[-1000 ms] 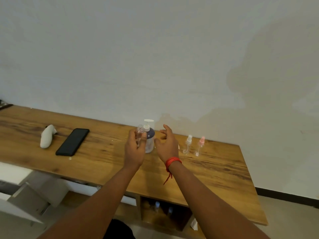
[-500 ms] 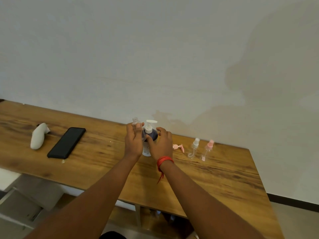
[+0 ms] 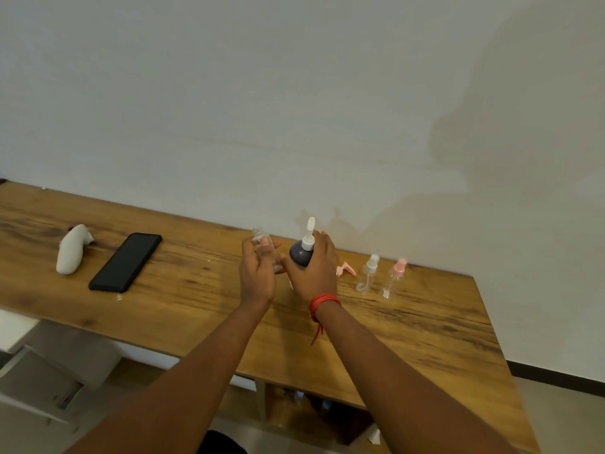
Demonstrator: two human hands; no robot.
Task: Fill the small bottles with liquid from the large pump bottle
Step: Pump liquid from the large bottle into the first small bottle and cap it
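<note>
From my remote seat I see the large pump bottle [image 3: 299,255], dark liquid inside and white pump head on top, near the middle of the worktop [image 3: 409,322] close to the wall; it leans slightly, nozzle pointing up and away from me. The right hand [image 3: 314,270] grips its body, fingers [image 3: 327,247] curled round the far side up by the collar, and I cannot tell whether the base touches the wood. Just to its left, the left hand [image 3: 257,273] holds a small clear bottle [image 3: 262,240] upright and uncapped, its threaded neck bare, the thumb and fingers closed round its lower part. The two hands are almost touching. A red thread band [image 3: 322,301] circles the right wrist. Right of that hand a pink spray cap [image 3: 346,268] lies on its side, and beyond it stand two more small bottles side by side — a white-capped bottle [image 3: 368,273] and a pink-capped bottle [image 3: 394,278]. Well off to the left lie a black phone [image 3: 126,262], face up, and further out a white rounded gadget [image 3: 72,249] I cannot identify.
</note>
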